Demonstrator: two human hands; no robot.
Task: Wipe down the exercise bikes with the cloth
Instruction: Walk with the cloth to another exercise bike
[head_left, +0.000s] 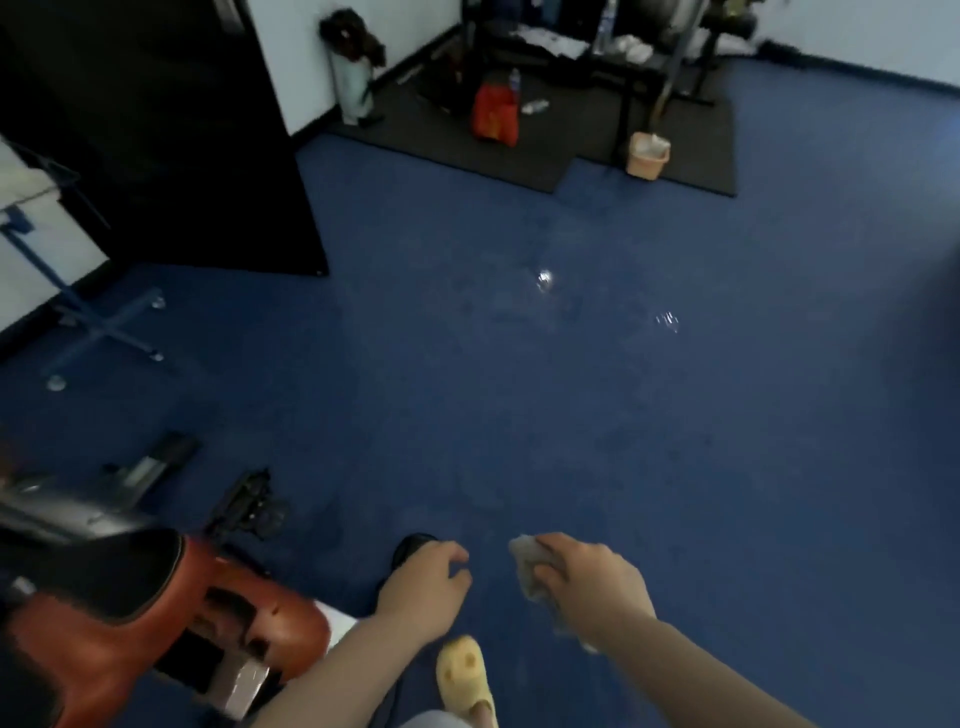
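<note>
I see both forearms reaching forward and down over the dark blue carpeted floor (571, 389). I take the orange-and-black exercise bike body (130, 613), at the lower left, as my landmark.

Right hand (587, 587): well to the right of the bike, knuckles up, fingers curled down around a crumpled pale grey cloth (527, 564). The cloth bulges out past the fingertips on the side nearer the bike, and a scrap of it shows under the wrist. The grasp is firm; the cloth touches no part of the bike.

Left hand (426, 587): between the bike and the right hand, back of the hand up, fingers loosely curled. A round black object (410, 545) sits just under the fingertips. I cannot tell whether the fingers grip it or only hang above it; blur hides the contact.

A black bike pedal (254, 504) lies just beyond the bike body. Below the left wrist, to the right of the bike, a yellow slipper with a face pattern (462, 675) rests on the floor.

Far beyond the bike: a black floor mat (519, 156) carrying a dark metal rack (597, 57), a red bag (496, 111) and a peach-coloured waste bin (648, 155).
</note>
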